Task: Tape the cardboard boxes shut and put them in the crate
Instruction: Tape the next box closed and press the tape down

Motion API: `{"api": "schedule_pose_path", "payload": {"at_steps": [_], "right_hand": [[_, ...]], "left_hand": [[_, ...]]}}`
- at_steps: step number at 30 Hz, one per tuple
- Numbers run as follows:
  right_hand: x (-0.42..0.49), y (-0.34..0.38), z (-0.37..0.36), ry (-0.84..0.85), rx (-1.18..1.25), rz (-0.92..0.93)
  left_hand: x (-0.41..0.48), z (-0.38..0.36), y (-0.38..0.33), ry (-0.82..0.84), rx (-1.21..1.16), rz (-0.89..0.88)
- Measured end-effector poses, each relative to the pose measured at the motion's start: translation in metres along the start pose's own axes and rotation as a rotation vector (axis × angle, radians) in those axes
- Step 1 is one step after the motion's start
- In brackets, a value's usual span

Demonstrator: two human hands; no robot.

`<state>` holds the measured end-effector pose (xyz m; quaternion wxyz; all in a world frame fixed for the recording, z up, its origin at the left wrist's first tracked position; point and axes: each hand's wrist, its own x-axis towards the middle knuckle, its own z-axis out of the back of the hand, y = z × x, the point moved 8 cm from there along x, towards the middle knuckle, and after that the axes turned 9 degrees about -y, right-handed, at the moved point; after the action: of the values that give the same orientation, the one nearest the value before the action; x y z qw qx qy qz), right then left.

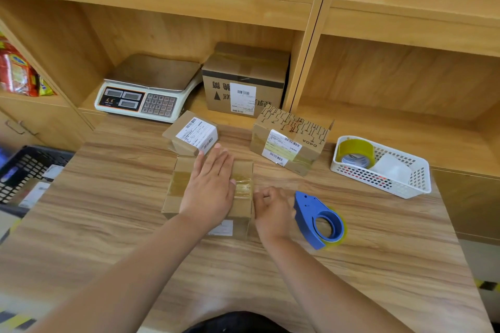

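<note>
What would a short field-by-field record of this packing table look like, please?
left hand: flat on top of the front box, fingers straight
right hand: fingers curled at that box's right edge, where the tape strip ends; a pinch cannot be confirmed
tape dispenser: blue, lying on the table beside the right hand, unheld
other boxes: small labelled box and printed box, behind the front box
crate: black, at the table's left edge
white basket: far right, holding a tape roll

A shop's parcel counter: a price scale (147, 89) and label-bearing cardboard boxes (243, 81) beyond the left hand (209, 186), a tape dispenser (319, 220) beside the right hand (272, 211), snack packets (16, 73) shelved far left.
</note>
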<state>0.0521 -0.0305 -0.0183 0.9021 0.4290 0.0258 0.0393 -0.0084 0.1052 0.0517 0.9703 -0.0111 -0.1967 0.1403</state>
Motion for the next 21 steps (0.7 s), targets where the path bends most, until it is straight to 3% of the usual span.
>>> {"api": "schedule_pose_path", "payload": {"at_steps": [7,11,16,21], "right_hand": [[-0.003,-0.01,-0.001,0.005,0.041,-0.109],[-0.021,-0.003,0.007,0.053,0.338,-0.096],[-0.056,0.029,-0.004,0.287,0.568,-0.044],[-0.056,0.029,-0.016,0.346,0.604,-0.111]], "left_hand": [[0.001,-0.001,0.0,0.017,-0.013,-0.001],[0.001,0.001,0.0,0.02,-0.017,-0.004],[0.001,0.002,-0.001,0.012,-0.03,-0.016],[0.001,0.001,0.0,-0.008,-0.071,-0.01]]}}
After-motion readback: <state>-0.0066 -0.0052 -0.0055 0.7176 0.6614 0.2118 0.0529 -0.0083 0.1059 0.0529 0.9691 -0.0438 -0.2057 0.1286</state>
